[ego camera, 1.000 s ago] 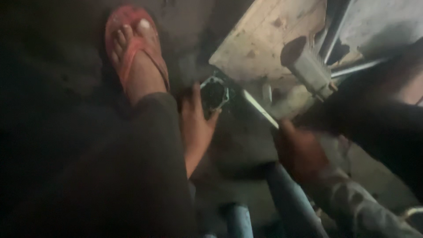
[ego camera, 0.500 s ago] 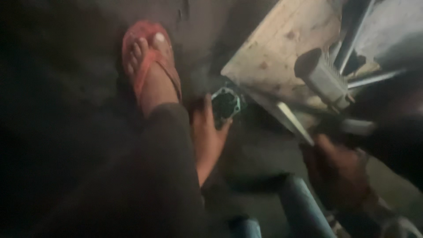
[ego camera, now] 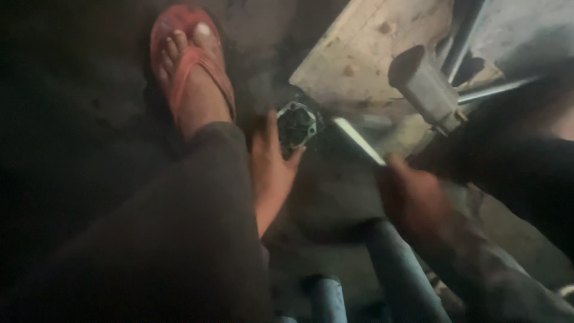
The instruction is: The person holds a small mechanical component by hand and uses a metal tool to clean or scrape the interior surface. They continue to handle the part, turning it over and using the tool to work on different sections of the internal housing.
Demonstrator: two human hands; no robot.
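My left hand (ego camera: 272,170) reaches past my dark trouser leg (ego camera: 179,233) and grips a small dark metal part with a pale rim (ego camera: 296,122) that lies on the dirty floor. My right hand (ego camera: 412,194) is closed around the handle end of a slim bright metal tool (ego camera: 359,140). The tool's tip points up-left and ends just right of the part. The picture is dim and blurred, so I cannot tell whether tip and part touch.
My foot in a red flip-flop (ego camera: 191,72) stands left of the part. A pale wooden board (ego camera: 371,54) and a short grey metal cylinder (ego camera: 424,87) lie beyond it. Two bluish pipes (ego camera: 400,275) (ego camera: 327,299) run along the bottom. Dark clothing fills the right edge.
My right hand with the tool drew off to the lower right, then came back toward the part. My left hand stayed on the part.
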